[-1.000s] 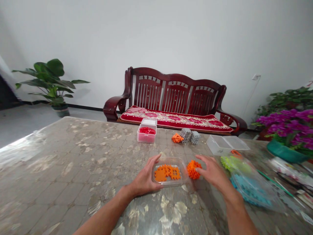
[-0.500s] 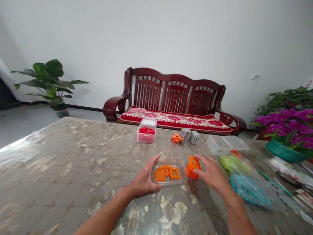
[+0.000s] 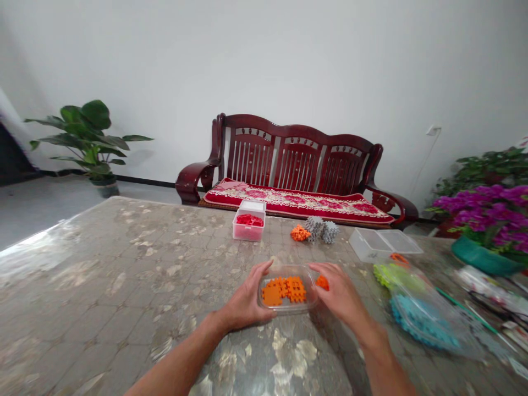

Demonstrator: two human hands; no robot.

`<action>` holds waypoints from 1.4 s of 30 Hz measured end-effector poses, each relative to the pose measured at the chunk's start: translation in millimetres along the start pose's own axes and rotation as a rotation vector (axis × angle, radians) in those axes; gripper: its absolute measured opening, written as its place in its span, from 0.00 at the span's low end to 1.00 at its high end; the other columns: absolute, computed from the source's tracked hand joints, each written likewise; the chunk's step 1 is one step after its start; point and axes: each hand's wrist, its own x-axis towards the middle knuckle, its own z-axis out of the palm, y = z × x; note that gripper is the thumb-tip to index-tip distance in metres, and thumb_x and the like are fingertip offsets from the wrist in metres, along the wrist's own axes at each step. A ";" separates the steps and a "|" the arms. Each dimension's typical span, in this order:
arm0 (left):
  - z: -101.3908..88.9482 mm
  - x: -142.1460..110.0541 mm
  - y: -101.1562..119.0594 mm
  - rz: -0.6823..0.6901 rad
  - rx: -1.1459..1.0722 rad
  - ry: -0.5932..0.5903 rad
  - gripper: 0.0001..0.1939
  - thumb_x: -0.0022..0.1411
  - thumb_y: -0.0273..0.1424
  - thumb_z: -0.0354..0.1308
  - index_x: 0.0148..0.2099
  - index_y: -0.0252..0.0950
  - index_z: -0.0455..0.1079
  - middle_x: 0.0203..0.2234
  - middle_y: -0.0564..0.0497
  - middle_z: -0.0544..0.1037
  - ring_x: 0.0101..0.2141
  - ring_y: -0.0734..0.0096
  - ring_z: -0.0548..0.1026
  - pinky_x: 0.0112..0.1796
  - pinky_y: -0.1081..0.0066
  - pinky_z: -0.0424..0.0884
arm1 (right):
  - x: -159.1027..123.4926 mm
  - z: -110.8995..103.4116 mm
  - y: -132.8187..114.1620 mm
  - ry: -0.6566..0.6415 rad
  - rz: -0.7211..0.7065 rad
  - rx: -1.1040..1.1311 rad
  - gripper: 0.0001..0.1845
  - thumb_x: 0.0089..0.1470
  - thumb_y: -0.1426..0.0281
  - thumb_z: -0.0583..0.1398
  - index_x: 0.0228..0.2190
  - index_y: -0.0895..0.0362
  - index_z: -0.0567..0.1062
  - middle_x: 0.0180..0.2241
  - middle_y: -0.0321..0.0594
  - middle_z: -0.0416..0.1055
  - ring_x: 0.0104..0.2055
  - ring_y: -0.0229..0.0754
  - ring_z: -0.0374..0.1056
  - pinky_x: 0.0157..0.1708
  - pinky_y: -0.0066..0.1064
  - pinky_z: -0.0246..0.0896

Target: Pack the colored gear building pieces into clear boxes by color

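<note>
The left hand (image 3: 247,294) sits nearest, its fingers spread and curved around the left side of a clear plastic tray (image 3: 289,268); the tray rests on the marbled, glossy-covered tabletop (image 3: 124,264), and inside it lie flat orange interlocking pieces (image 3: 284,290), joined in a small cluster. The right hand (image 3: 338,291) is cupped at the tray's right end, its fingers curving down over a small orange piece (image 3: 322,282); that piece is at the rim, though whether inside or just beyond it is hard to tell, and I cannot tell whether the fingers pinch it. To the right, a clear plastic bag (image 3: 424,322) holds blue pieces and lime-green pieces (image 3: 396,276); a green stick (image 3: 457,311) and scattered papers (image 3: 490,286) lie further right; a clear plastic box (image 3: 385,245) stands beyond the bag. Farther off, near the table's far edge, a clear box (image 3: 247,228) holds red pieces, with a clear lid (image 3: 251,205) just behind it; to its right lie an orange cluster (image 3: 299,233) and grey clusters (image 3: 320,229), touching each other. Beyond the table stands a dark red wooden bench (image 3: 297,148) with a red floral cushion (image 3: 289,201); a leafy potted plant (image 3: 88,129) stands far left, and purple flowers (image 3: 482,212) in a teal pot (image 3: 484,261) stand far right.
</note>
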 end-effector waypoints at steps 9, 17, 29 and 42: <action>-0.3 0.0 -1.5 -0.013 0.022 0.004 0.54 0.48 0.32 0.70 0.71 0.40 0.45 0.66 0.39 0.55 0.61 0.49 0.65 0.61 0.52 0.63 | -13.8 -15.0 48.0 -0.066 0.238 -0.198 0.35 0.47 0.70 0.61 0.59 0.58 0.71 0.57 0.48 0.72 0.60 0.53 0.66 0.60 0.42 0.57; -0.9 0.7 -0.7 0.001 -0.003 0.006 0.54 0.48 0.34 0.71 0.71 0.41 0.46 0.65 0.38 0.56 0.60 0.47 0.65 0.61 0.50 0.63 | -13.4 -15.7 46.6 -0.023 0.266 -0.220 0.32 0.50 0.70 0.60 0.58 0.58 0.71 0.54 0.48 0.75 0.56 0.54 0.69 0.57 0.43 0.60; 0.5 1.0 -3.8 0.026 -0.002 0.005 0.55 0.47 0.32 0.71 0.71 0.41 0.45 0.65 0.39 0.56 0.60 0.48 0.65 0.61 0.50 0.63 | 1.6 -2.3 -30.7 -0.216 -0.090 0.044 0.32 0.47 0.75 0.61 0.56 0.53 0.74 0.51 0.43 0.76 0.54 0.49 0.67 0.56 0.41 0.61; -1.9 0.0 -0.3 -0.009 -0.014 0.019 0.54 0.46 0.28 0.70 0.71 0.41 0.46 0.65 0.39 0.56 0.60 0.50 0.65 0.61 0.50 0.63 | -7.0 -24.5 4.3 -0.011 0.114 0.044 0.31 0.47 0.71 0.61 0.55 0.54 0.74 0.53 0.45 0.75 0.55 0.50 0.69 0.59 0.43 0.59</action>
